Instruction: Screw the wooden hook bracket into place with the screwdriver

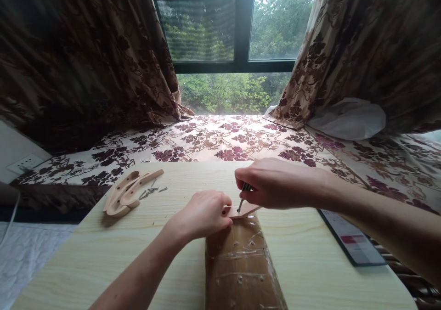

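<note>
My right hand point(272, 181) is closed around the dark handle of a screwdriver point(240, 204). The screwdriver's tip meets a screw at a hole in a flat, pale wooden piece point(246, 212). That piece lies on the far end of a brown taped box point(241, 264), which has several small punctures in its top. My left hand point(206, 212) grips the left end of the wooden piece between thumb and fingers. Part of the piece is hidden under both hands.
Several curved wooden pieces point(119, 195) lie at the table's left, beside loose screws point(149, 192). A tablet-like device point(351, 241) rests near the right edge of the pale wooden table point(165, 259). Beyond are a floral-covered ledge point(206, 140) and a white plastic bag point(347, 119).
</note>
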